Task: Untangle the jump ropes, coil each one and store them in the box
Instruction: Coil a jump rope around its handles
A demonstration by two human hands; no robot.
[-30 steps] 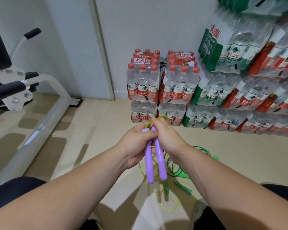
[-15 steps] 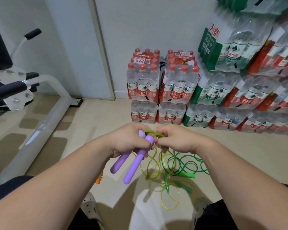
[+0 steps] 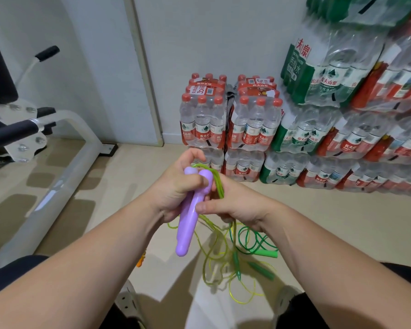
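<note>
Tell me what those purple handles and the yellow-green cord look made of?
Purple handles: probably smooth moulded plastic, judging by the even colour, soft sheen and rounded ends.
Yellow-green cord: likely translucent vinyl or PVC; it is glossy, lets light through and loops limply.

Glossy smooth plastic purple handles (image 3: pixel 188 219), translucent yellow-green cord (image 3: pixel 214 255), matt floor (image 3: pixel 342 222)

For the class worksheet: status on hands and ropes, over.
Left hand grips both purple handles. Right hand holds yellow-green cord looped at handle tops. Green rope tangled with it on floor; box not in view.
</note>
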